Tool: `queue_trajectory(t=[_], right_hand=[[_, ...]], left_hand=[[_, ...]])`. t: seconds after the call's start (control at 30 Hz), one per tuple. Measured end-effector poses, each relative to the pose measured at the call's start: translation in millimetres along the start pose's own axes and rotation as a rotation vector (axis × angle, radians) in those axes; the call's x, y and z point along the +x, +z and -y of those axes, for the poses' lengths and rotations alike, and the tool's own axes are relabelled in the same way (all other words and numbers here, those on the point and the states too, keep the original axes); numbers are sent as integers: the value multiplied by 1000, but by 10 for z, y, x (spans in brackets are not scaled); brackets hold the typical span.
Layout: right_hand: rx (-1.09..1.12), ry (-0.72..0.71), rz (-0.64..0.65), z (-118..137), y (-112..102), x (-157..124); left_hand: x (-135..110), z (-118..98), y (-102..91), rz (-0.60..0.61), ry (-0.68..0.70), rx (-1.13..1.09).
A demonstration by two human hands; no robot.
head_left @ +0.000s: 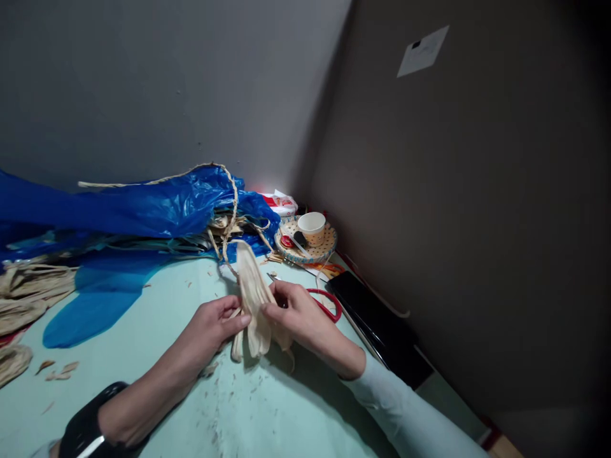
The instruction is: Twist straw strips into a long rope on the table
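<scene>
Between my hands is a pale, dry fibrous strip, like a husk leaf [252,296], standing above the pale green tabletop. My left hand [222,321] pinches its left edge between thumb and fingers. On the other side, my right hand [293,312] grips its right edge, fingers bent. Lower ends of the fibre hang below both hands. A braided cord [233,203] runs from the blue plastic down to just behind the strip; whether the two are joined I cannot tell. Red-handled scissors [334,306] lie behind my right hand, partly hidden by it.
Crumpled blue plastic bags [176,203] cover the back left, with dry fibre bundles [38,292] at the left edge. A woven tray [329,245] holds a paper cup [312,228] and small items. A black flat object [377,321] lies along the right wall. Scraps [62,372] dot the table.
</scene>
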State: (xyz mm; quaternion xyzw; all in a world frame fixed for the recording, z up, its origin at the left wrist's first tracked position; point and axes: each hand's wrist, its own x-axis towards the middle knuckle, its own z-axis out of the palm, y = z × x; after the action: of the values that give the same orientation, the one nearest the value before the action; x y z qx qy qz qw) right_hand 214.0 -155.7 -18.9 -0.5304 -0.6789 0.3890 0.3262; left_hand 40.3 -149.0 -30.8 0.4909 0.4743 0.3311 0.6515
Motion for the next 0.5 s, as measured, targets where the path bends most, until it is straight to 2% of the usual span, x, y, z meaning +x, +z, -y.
queue_trajectory(t=[0.1,0.27,0.5], right_hand=[[128,-3,25,-46,-38,-46],[278,32,35,-86,21,-69],[350,-15,90,-35,15,-76]], left_hand=[[22,61,-37,16,-12,26],[66,136,-73,23,-10,55],[33,70,-45,37,-19,32]])
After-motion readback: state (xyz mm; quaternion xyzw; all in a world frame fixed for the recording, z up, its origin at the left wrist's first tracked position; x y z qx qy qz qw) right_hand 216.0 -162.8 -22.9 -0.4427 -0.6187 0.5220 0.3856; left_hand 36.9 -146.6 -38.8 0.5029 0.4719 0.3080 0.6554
